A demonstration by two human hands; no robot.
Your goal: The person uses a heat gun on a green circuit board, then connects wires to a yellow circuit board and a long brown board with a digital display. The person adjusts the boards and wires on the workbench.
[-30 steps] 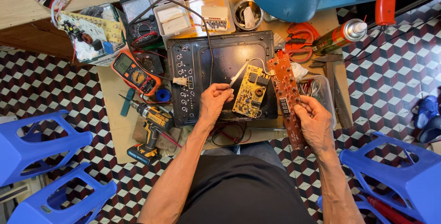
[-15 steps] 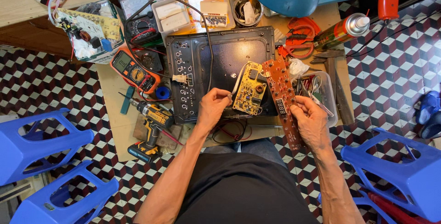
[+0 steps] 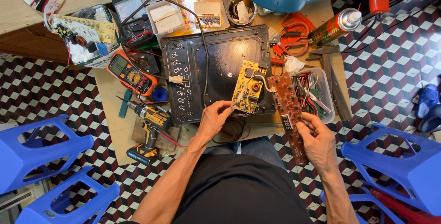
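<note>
My left hand (image 3: 215,118) pinches the lower edge of a yellow circuit board (image 3: 248,84) that lies on a black appliance base (image 3: 216,68). My right hand (image 3: 317,139) grips a long brown circuit strip (image 3: 285,102) with a small display, held upright along the base's right edge. Thin wires join the strip and the yellow board. A white power cord (image 3: 177,80) loops over the black base.
An orange multimeter (image 3: 131,72), a yellow cordless drill (image 3: 149,125), a spray can (image 3: 334,25), red shears (image 3: 294,36), a clear tub of tools (image 3: 317,93) and parts boxes (image 3: 202,13) crowd the low table. Blue plastic stools (image 3: 41,159) (image 3: 404,159) stand on both sides.
The yellow board has been laid flatter on the black base. My left hand has slid down to its lower edge, and my right hand has lowered the brown strip slightly.
</note>
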